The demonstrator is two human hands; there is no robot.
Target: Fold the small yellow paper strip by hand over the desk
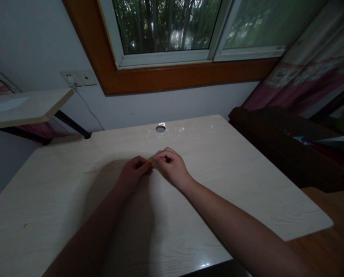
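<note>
Between my two hands, over the middle of the pale wood-grain desk (212, 161), is a small yellow-orange thing (151, 161), too small and too covered by fingers to name. My left hand (136, 169) pinches its left end between thumb and fingers. On the other side, the fingertips of my right hand (172, 163) are closed at its right end. Both hands are low over the desktop, nearly touching each other. Most of the small thing is hidden by my fingertips.
A round cable hole (160, 129) is near the desk's back edge. At left stands a raised shelf (53, 105) on black legs. A cord (88, 107) hangs from the wall socket (78, 78). Dark wooden furniture (264, 146) borders the right side, below a curtain (299, 73).
</note>
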